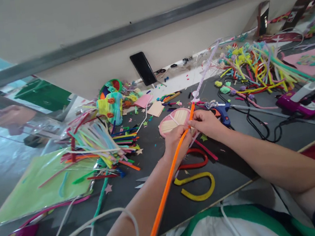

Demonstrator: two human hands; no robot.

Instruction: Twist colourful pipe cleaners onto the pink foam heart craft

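Observation:
A long orange pipe cleaner (pixel 166 187) runs from the lower middle up between my hands. My left hand (pixel 177 142) pinches it, its fingers closed. Just beyond, my right hand (pixel 206 123) grips the same pipe cleaner near its far end with thumb and fingertips. Under and behind my hands lies a flat, rounded pink-and-cream piece (pixel 172 122), partly covered. A lilac pipe cleaner (pixel 207 68) slants up beyond the orange tip. Scissors with one yellow handle loop (pixel 200 197) and one red lie by my left forearm, which hides their middle.
A blue glue gun (pixel 223 113) with a dark cord lies right of my hands. Bundled pipe cleaners (pixel 97 140) are at left, more (pixel 266 66) at right. A phone (pixel 143 68) leans on the wall. White cable (pixel 129 217) loops over the lower left. A purple power strip (pixel 301 104) sits right.

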